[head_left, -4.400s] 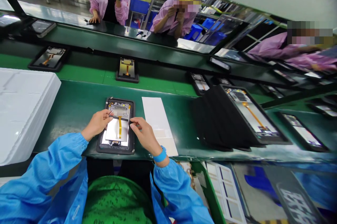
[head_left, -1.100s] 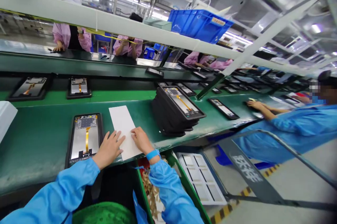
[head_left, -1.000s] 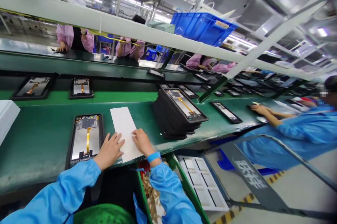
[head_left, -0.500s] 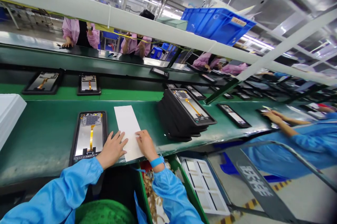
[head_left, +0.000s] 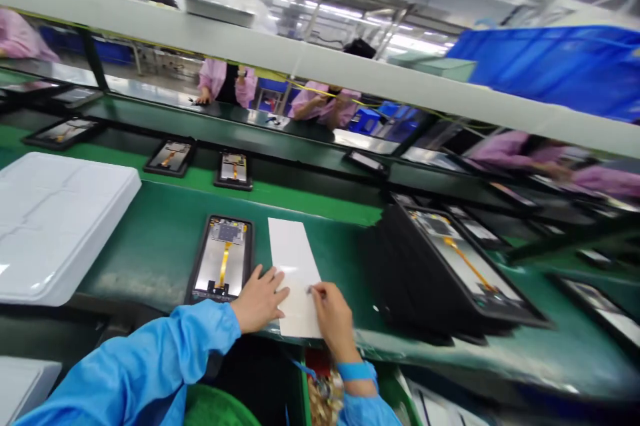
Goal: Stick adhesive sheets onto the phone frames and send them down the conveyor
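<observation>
A narrow white sheet [head_left: 291, 246] lies on the green bench before me. My left hand [head_left: 260, 299] is open, fingers spread, with its fingertips on the sheet's left side. At the sheet's right edge, my right hand [head_left: 334, 319] is closed in a pinch. A tiny dark bit shows at those fingertips, too small to name. Left of the sheet, partly behind my left hand, sits an opened tablet [head_left: 213, 273] in a black frame, its circuit board and a yellow ribbon cable exposed.
A stack of black-framed tablets [head_left: 410, 273] stands on the right. White plastic trays [head_left: 65, 219] lie at the left. More tablets [head_left: 234, 169] rest on the green strip behind. Below the bench edge is a green bin [head_left: 306, 393] with scraps. Co-workers in pink sit across.
The view has swung left, bringing the white trays further in. My right fingers have drawn together into a pinch, with a small dark bit showing. My left hand stays on the sheet.
</observation>
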`<state>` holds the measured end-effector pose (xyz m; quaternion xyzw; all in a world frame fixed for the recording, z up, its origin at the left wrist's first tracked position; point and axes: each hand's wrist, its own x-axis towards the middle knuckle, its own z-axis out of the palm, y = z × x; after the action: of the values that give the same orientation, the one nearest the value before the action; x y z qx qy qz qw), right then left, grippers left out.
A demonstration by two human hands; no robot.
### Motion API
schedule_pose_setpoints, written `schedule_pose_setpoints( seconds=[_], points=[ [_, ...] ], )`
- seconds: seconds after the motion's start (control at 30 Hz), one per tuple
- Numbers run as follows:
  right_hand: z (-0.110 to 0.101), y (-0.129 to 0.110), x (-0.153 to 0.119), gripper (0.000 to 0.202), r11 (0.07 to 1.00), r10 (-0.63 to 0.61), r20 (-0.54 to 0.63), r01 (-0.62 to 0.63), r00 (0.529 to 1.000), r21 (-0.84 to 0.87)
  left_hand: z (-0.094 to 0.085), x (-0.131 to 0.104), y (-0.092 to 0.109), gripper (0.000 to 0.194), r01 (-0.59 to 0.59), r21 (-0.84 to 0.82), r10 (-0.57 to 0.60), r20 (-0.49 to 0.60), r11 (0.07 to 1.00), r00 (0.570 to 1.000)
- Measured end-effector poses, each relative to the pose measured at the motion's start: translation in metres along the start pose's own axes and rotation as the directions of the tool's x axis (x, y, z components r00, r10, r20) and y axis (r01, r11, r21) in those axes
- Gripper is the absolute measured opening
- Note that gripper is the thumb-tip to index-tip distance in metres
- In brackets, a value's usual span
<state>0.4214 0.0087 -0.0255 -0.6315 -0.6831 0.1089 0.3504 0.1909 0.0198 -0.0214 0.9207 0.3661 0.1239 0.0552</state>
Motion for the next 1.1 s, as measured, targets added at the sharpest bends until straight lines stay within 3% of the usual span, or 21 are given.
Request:
schedule_pose_setpoints(
  seconds=[0.13, 0.23, 0.37, 0.47, 0.6, 0.73, 1.1],
  points=[
    [-0.016, -0.022, 0.019, 0.037, 0.979, 0.157, -0.165, -0.131, 0.974, 0.155, 0.000, 0.006, -0.002, 0.056, 0.000, -0.009, 0.000, -0.016, 1.000, 1.000],
    [-0.011, -0.068, 0.042, 0.036, 0.913, 0.168, -0.054, -0.134, 0.984, 0.384, -0.009, 0.002, 0.001, 0.059, -0.008, -0.035, 0.007, -0.038, 0.999, 0.999],
    [0.034, -0.129, 0.073, 0.027, 0.859, 0.054, 0.133, -0.114, 0.990, 0.499, -0.037, -0.035, -0.003, 0.054, -0.043, -0.078, 0.030, -0.152, 0.996, 0.988],
    [0.080, -0.152, 0.090, 0.020, 0.855, -0.041, 0.250, -0.095, 0.967, 0.510, -0.060, -0.075, -0.025, 0.032, 0.061, -0.116, -0.079, -0.155, 0.991, 0.985],
    [0.128, -0.158, 0.105, 0.017, 0.869, -0.116, 0.410, -0.108, 0.904, 0.484, -0.074, -0.111, -0.070, 0.027, 0.254, -0.071, -0.263, -0.202, 0.965, 0.943],
    [0.153, -0.154, 0.114, 0.017, 0.886, -0.103, 0.465, -0.131, 0.879, 0.445, -0.070, -0.117, -0.101, 0.032, 0.312, -0.027, -0.308, -0.260, 0.950, 0.915],
    [0.161, -0.154, 0.115, 0.013, 0.930, -0.059, 0.471, -0.122, 0.880, 0.346, -0.064, -0.102, -0.117, 0.032, 0.306, -0.030, -0.303, -0.261, 0.952, 0.916]
  ],
)
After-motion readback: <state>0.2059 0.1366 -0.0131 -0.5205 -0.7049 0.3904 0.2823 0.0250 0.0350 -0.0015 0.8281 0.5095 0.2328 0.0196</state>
